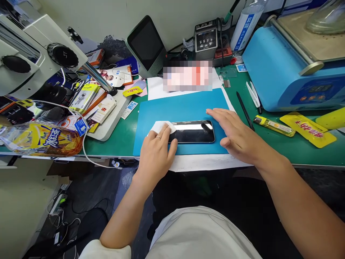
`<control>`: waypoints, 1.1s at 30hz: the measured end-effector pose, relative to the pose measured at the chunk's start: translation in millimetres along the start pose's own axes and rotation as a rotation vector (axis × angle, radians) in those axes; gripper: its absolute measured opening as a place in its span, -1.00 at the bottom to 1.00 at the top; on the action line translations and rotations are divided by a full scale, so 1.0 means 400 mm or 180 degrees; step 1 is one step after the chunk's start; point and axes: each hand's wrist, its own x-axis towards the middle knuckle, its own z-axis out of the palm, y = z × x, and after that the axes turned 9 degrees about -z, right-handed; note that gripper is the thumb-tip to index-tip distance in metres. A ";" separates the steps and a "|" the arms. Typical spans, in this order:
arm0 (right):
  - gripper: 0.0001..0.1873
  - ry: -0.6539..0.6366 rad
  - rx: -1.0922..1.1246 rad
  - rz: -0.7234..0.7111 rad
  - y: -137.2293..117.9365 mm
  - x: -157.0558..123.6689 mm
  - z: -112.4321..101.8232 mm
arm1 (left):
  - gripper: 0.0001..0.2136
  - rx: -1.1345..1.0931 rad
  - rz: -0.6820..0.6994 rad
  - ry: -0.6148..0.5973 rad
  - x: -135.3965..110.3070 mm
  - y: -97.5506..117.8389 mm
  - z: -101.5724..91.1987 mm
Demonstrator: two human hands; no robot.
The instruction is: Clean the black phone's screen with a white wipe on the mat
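Observation:
A smartphone (195,133) lies flat, dark glass side up, on a blue mat (185,104). My left hand (157,151) is at the phone's left end, its fingers pressing a folded white wipe (161,127) there. The wipe and fingers cover that end of the phone. To the phone's right, my right hand (235,133) is held with its fingers stretched and thumb apart, nothing in it. Whether it touches the mat I cannot tell.
At left are a microscope (59,54), a tea bottle (43,139) and stacked small boxes (84,98). A blue heating machine (283,72) stands at right, near tweezers (253,94), a black pen-like tool (244,109) and yellow packets (308,129). A soldering station (206,41) stands behind.

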 end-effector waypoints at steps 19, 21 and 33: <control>0.19 0.0038 -0.0087 -0.0154 0.010 -0.003 0.005 | -0.61 0.0499 0.0291 -0.0141 -0.027 0.051 0.000; 0.19 0.0044 -0.0095 -0.0149 0.009 -0.002 0.005 | -0.60 0.0501 0.0296 -0.0148 -0.024 0.047 0.002; 0.19 0.0055 -0.0090 -0.0171 0.005 -0.001 0.003 | -0.57 0.0393 0.0319 -0.0257 -0.003 0.051 0.001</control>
